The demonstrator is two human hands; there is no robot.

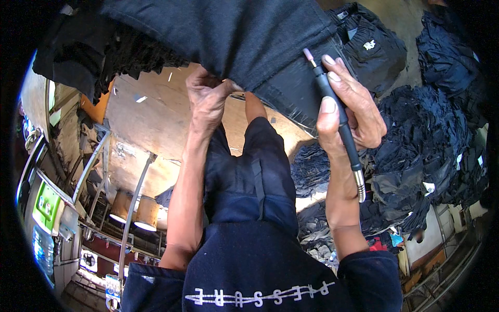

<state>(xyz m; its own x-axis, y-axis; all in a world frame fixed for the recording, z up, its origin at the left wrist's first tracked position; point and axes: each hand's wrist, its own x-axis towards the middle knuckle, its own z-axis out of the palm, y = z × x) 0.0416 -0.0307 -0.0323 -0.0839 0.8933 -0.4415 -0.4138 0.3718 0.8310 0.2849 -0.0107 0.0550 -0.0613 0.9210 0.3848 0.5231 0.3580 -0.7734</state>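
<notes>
Dark denim fabric, probably part of a garment, spreads across the top of the head view. My left hand is closed on its lower edge, thumb and fingers pinching a fold. In my right hand is a slim black rotary grinder handpiece, gripped between thumb and fingers. A small pink grinding stone sits at its upper end, over the denim. Whether the stone touches the cloth I cannot tell. A ribbed metal sleeve comes off the lower end of the handpiece.
Large heaps of dark garments lie on the right. Beyond the denim is a black garment with a white mark. Pale floor with scraps shows below. A metal pole and a green-fronted container stand left.
</notes>
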